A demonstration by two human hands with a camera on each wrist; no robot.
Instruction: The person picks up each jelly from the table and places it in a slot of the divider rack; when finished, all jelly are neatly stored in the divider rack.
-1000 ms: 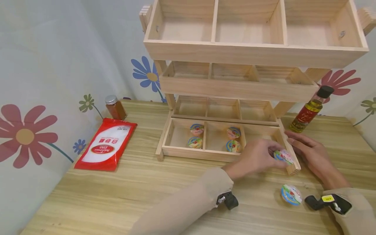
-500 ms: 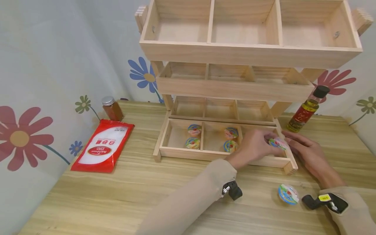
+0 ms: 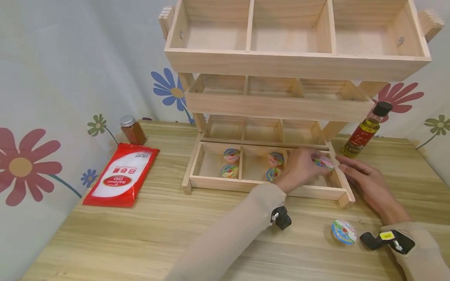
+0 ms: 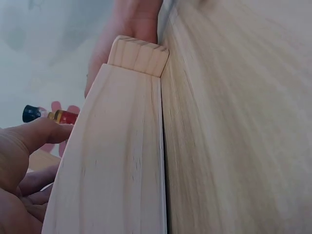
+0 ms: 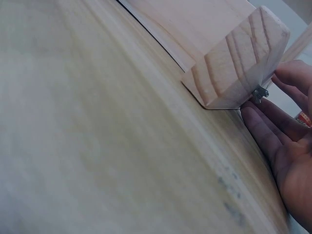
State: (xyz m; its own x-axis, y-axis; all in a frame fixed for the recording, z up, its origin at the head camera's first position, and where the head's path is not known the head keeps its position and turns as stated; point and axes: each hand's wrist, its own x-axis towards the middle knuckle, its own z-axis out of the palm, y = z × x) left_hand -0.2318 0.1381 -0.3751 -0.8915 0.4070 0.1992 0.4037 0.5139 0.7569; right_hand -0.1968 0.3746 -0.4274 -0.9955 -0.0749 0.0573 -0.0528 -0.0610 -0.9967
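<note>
My left hand [image 3: 303,167] reaches into the right compartment of the wooden rack's lowest tray [image 3: 253,187], pinching a small jelly cup [image 3: 324,162] with a pink and blue lid. The left wrist view shows that hand's fingers behind the tray's front board [image 4: 114,156], but the cup is hidden there. My right hand [image 3: 369,183] rests with extended fingers against the rack's right side, by the end of the wooden leg [image 5: 239,58]. Another jelly cup [image 3: 343,232] lies on the table below the rack. Two jelly cups [image 3: 230,163] sit in the left compartment, and two more [image 3: 274,165] in the middle one.
Behind my right hand stands an oil bottle [image 3: 365,130] with a black cap. A red and white bag [image 3: 121,175] lies at the left, near a small spice jar [image 3: 133,130]. The rack's upper tiers [image 3: 295,64] overhang the lowest tray.
My left hand has carried the pinched jelly cup from the tray's front right corner further back into the right compartment. The right hand stays against the rack's side. The head view has shifted slightly.
</note>
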